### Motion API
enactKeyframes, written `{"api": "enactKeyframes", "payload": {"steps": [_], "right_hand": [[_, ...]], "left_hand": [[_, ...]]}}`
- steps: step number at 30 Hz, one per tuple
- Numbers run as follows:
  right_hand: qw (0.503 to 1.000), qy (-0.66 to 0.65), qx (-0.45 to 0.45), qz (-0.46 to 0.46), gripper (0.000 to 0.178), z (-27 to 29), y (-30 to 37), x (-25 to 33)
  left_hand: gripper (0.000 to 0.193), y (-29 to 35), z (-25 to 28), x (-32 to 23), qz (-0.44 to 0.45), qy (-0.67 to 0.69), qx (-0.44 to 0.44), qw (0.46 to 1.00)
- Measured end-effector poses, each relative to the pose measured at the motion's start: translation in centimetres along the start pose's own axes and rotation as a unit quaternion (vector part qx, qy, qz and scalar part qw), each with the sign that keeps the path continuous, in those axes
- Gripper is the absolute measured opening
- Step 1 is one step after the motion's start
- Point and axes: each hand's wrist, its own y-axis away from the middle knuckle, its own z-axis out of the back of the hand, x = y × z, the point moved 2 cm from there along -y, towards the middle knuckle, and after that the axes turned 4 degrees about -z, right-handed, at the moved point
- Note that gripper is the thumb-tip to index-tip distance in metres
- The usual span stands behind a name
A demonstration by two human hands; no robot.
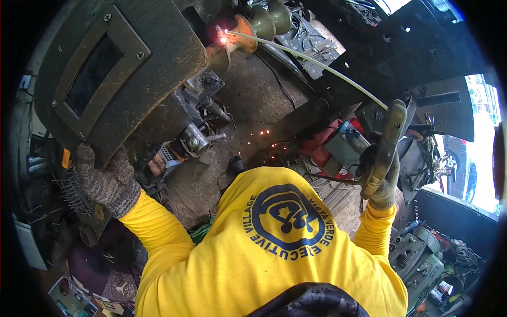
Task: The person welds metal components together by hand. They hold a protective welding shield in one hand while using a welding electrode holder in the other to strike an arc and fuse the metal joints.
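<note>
My left hand [108, 179], in a grey knitted glove, grips the lower edge of a dark wooden welding shield [169, 63]. A framed dark window [94, 74] is screwed to the shield; the handle is hidden. On the right, my gloved right hand [390, 190] is closed round an electrode holder [392, 132]. A long pale welding rod [322, 64] runs from the holder's jaws up and left. Its far tip is at a bright glowing spot on an orange-brown, spool-shaped metal piece [244, 34]. Duller flanged spools [262, 22] continue beyond it.
Glowing sparks [268, 132] lie scattered over the floor between my arms. A metal clamp-like fitting [195, 138] sits below the shield. A grey-green box [346, 148] and red things are left of my right hand; a green machine [417, 259] stands lower right.
</note>
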Motion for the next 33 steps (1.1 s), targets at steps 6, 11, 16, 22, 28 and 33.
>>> {"api": "enactKeyframes", "payload": {"steps": [6, 11, 16, 22, 28, 33], "right_hand": [[1.0, -0.014, 0.022, -0.008, 0.04, -0.1, -0.2, -0.1], [0.998, -0.034, 0.055, -0.023, 0.04, 0.4, -0.3, -0.8], [1.0, -0.027, 0.006, -0.005, 0.043, 0.2, -0.5, -1.0], [0.982, -0.184, 0.031, 0.021, 0.058, -2.2, -0.6, -0.9], [0.976, 0.05, -0.03, 0.212, 0.097, -4.2, -0.9, 2.7], [0.982, -0.053, 0.06, 0.173, 0.061, -1.8, -0.9, -2.6]], "left_hand": [[0.055, 1.3, -1.7, 0.7, 0.098, 0.049, 0.11, 0.988], [0.049, 2.5, -3.5, 1.5, 0.117, 0.058, 0.157, 0.979], [0.043, -0.2, 0.1, 0.5, 0.109, 0.072, 0.088, 0.987], [0.043, 2.9, -2.4, 0.4, 0.097, 0.005, 0.042, 0.994], [0.066, 6.2, -6.2, 2.2, 0.094, -0.219, 0.105, 0.966], [0.068, 9.8, -8.2, 3.8, -0.1, -0.25, 0.218, 0.938]]}}
